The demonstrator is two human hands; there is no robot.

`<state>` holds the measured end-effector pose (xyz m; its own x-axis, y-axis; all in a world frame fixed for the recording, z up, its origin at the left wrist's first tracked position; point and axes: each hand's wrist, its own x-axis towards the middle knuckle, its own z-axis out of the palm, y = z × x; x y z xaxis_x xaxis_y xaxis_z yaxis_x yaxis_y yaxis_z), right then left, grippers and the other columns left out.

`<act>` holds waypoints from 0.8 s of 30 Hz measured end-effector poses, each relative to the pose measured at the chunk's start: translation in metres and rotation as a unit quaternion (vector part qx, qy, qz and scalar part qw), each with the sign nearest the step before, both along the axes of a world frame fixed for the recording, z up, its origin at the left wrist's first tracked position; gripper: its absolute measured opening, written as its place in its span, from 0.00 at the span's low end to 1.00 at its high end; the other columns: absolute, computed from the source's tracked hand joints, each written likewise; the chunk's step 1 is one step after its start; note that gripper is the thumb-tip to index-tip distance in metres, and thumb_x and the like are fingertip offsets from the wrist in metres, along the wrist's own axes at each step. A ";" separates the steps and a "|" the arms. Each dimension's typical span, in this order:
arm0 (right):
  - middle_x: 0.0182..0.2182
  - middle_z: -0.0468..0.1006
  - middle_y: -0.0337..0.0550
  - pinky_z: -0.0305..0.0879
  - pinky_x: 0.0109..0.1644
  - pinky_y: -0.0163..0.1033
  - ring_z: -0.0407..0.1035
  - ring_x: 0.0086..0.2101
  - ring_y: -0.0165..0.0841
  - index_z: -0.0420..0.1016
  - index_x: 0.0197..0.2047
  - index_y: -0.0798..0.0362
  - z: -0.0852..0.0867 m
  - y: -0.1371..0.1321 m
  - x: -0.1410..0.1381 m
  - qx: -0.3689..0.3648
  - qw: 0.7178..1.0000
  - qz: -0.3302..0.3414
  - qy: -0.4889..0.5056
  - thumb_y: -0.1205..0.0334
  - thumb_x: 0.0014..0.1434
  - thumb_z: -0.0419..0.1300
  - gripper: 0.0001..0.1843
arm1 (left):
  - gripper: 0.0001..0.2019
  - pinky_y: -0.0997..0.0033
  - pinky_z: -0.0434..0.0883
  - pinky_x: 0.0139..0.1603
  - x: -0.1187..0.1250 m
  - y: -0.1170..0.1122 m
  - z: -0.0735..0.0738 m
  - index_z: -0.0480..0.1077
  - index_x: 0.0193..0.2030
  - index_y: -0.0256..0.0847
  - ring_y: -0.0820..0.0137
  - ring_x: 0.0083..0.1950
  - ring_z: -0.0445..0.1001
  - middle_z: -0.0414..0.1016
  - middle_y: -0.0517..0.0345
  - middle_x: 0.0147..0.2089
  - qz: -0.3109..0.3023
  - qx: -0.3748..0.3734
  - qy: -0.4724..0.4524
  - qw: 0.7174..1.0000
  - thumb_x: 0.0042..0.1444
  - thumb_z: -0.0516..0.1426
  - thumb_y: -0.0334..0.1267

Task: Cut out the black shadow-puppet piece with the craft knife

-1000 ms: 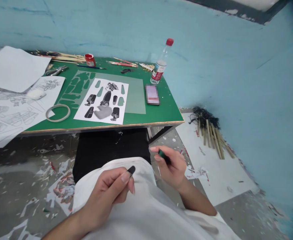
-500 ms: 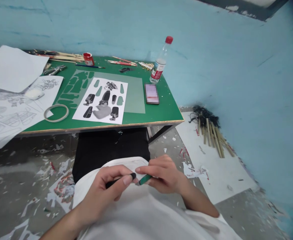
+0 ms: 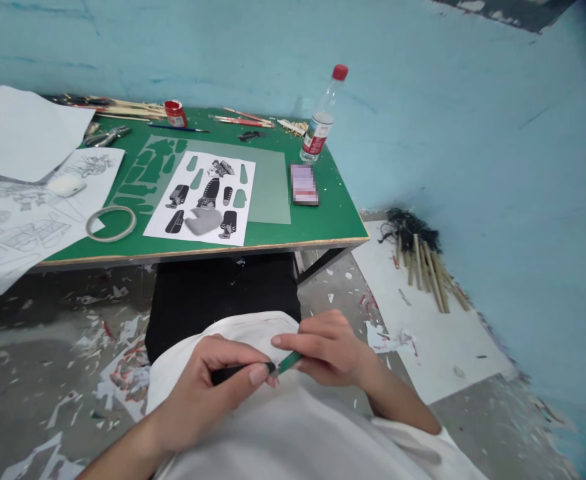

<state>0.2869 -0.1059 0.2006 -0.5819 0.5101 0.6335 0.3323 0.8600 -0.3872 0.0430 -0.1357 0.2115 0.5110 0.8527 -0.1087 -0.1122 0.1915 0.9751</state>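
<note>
My left hand [image 3: 225, 381] is closed around a slim black pen-shaped piece [image 3: 224, 375], its thumb pressed along the end that points right. Facing it, my right hand [image 3: 330, 352] grips a slim green pen-shaped tool [image 3: 289, 362], whose narrow tip points left. The two ends meet or nearly meet above my white shirt [image 3: 293, 427]; I cannot tell if they touch. Fingers cover much of both pieces, so their exact kind is hidden.
Ahead is a green table [image 3: 323, 230] with a cut-out printed sheet [image 3: 200, 230], tape roll [image 3: 111, 238], phone [image 3: 305, 185], bottle [image 3: 317, 133], red paint jar [image 3: 175, 115] and pliers [image 3: 107, 137]. Paper scraps litter the floor. Bundled sticks [image 3: 427, 267] lie at right.
My left hand has shifted slightly right and down, bringing the black piece's end closer to the green tool's tip. My right hand has barely moved; the view tilts a little.
</note>
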 end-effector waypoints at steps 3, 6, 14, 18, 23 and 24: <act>0.23 0.69 0.31 0.51 0.25 0.36 0.62 0.20 0.26 0.75 0.57 0.52 -0.001 -0.001 0.001 0.003 1.000 -0.001 -0.002 0.53 0.82 0.46 0.19 | 0.17 0.77 0.55 0.24 -0.002 -0.001 -0.001 0.87 0.36 0.42 0.79 0.22 0.55 0.77 0.59 0.25 -0.005 -0.012 -0.004 1.000 0.68 0.64 0.52; 0.23 0.70 0.31 0.51 0.25 0.37 0.63 0.20 0.26 0.76 0.58 0.53 -0.002 -0.001 0.001 0.001 1.000 0.007 -0.007 0.53 0.82 0.46 0.20 | 0.18 0.75 0.55 0.24 -0.002 -0.002 -0.003 0.87 0.36 0.42 0.78 0.22 0.54 0.76 0.59 0.25 -0.003 -0.035 -0.002 0.999 0.67 0.64 0.53; 0.23 0.68 0.31 0.51 0.24 0.37 0.62 0.20 0.27 0.76 0.57 0.54 0.000 -0.001 0.000 0.006 1.000 0.006 -0.002 0.54 0.82 0.47 0.20 | 0.21 0.73 0.58 0.28 -0.001 -0.001 -0.006 0.86 0.34 0.39 0.74 0.27 0.60 0.75 0.56 0.25 0.000 -0.047 0.008 0.999 0.66 0.64 0.56; 0.24 0.69 0.31 0.52 0.25 0.37 0.62 0.21 0.27 0.76 0.57 0.55 0.000 -0.001 0.000 0.009 1.000 0.004 -0.001 0.54 0.82 0.47 0.20 | 0.24 0.73 0.54 0.25 -0.002 -0.003 -0.007 0.85 0.35 0.38 0.76 0.24 0.55 0.69 0.58 0.23 -0.014 -0.064 0.008 0.998 0.66 0.62 0.58; 0.24 0.69 0.31 0.52 0.25 0.36 0.63 0.21 0.26 0.75 0.57 0.54 -0.001 -0.001 0.001 0.010 1.000 0.000 -0.010 0.53 0.82 0.46 0.20 | 0.25 0.72 0.54 0.27 -0.003 -0.003 -0.008 0.85 0.35 0.37 0.74 0.26 0.57 0.67 0.58 0.23 -0.015 -0.056 0.016 0.998 0.67 0.62 0.58; 0.24 0.69 0.31 0.52 0.25 0.36 0.63 0.21 0.26 0.75 0.57 0.53 -0.001 -0.001 0.001 0.008 1.000 0.000 -0.014 0.53 0.82 0.45 0.20 | 0.25 0.72 0.54 0.27 -0.003 -0.003 -0.008 0.85 0.35 0.37 0.74 0.26 0.57 0.67 0.58 0.23 -0.013 -0.051 0.017 0.998 0.67 0.62 0.58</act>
